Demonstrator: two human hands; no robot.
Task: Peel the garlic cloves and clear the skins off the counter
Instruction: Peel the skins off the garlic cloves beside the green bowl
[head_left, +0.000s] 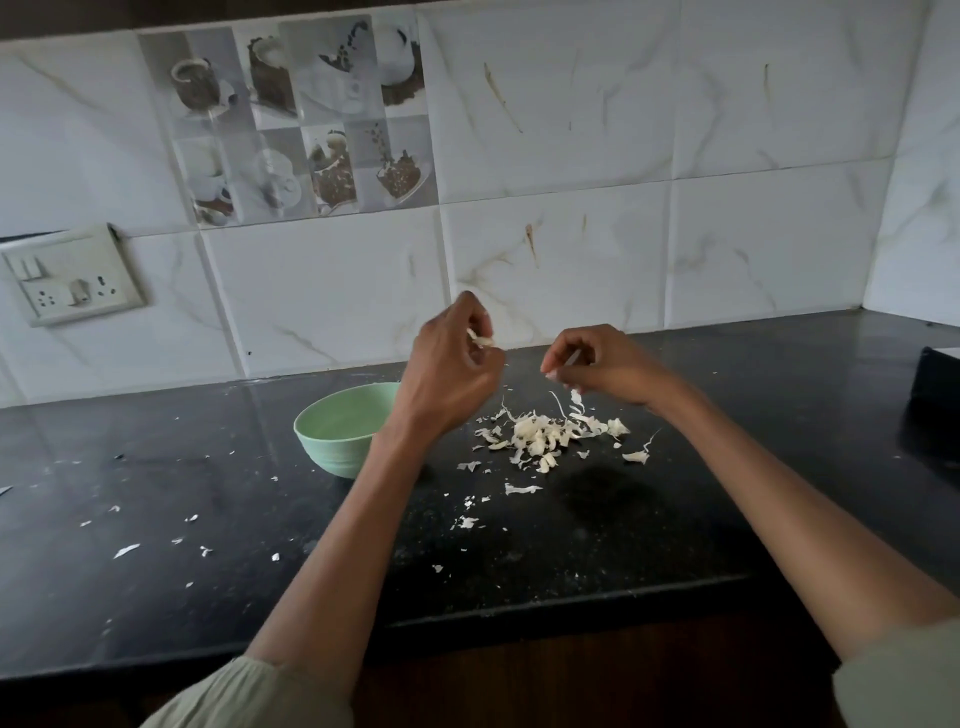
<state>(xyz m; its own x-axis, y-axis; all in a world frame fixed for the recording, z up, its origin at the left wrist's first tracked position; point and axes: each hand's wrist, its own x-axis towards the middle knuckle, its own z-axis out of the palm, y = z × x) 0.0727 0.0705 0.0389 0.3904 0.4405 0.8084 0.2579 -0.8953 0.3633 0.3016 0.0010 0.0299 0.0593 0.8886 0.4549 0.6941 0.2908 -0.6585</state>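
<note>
Garlic clove (483, 340) sat pinched in the curled fingers of the left hand (451, 374), raised just above centre of the frame, over the black counter (208, 519). A pale green bowl (340, 434) stood left of centre, partly behind the left forearm; what it held, I could not tell. The right hand (605, 371) hovered level with the left, a little apart from it, fingers curled narrowly round a thin strip of skin (571, 358) with more skin hanging beneath. Directly below, at mid-frame, lay a heap of garlic skins (545, 434), perhaps with cloves among them. Loose flakes (126, 550) were scattered toward the lower left.
</note>
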